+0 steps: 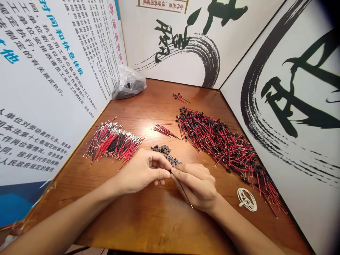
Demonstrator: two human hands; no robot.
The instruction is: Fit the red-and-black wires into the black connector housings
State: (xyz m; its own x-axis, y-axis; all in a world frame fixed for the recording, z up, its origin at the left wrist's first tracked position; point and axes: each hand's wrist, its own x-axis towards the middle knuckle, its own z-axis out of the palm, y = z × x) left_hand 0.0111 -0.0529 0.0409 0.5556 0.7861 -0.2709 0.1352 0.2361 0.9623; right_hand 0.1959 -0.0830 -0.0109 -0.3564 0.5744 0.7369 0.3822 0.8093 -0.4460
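In the far corner of the wooden tabletop (148, 221) where I sit, printed panels rise on three sides: a text board (45, 71) to my left and brush-stroke calligraphy boards (170, 39) ahead and to my right. On the text board I can read the blue heading 休息休假, and 派遣 on its narrow end; no brand shows. Near the far corner sits a clear plastic bag (129, 83) of dark parts. A long heap of black-capped red wires (215, 148) runs toward the right edge, and a heap of red and black wires with bare silver ends (113, 143) lies toward the left edge. Between them are a small bundle of red wires (165, 131) and loose black connectors (166, 156), and a white coiled cord (247, 199) lies near the right edge.

My right hand (195, 186) pinches a thin black wire (184, 193) between thumb and forefinger. Its long axis slants from those fingers down and to my right, toward the near edge, so my right hand is the nearer. My left hand (140, 171) is curled, its fingertips (161, 173) meeting the wire's upper end; whether they grip anything there, I cannot tell.
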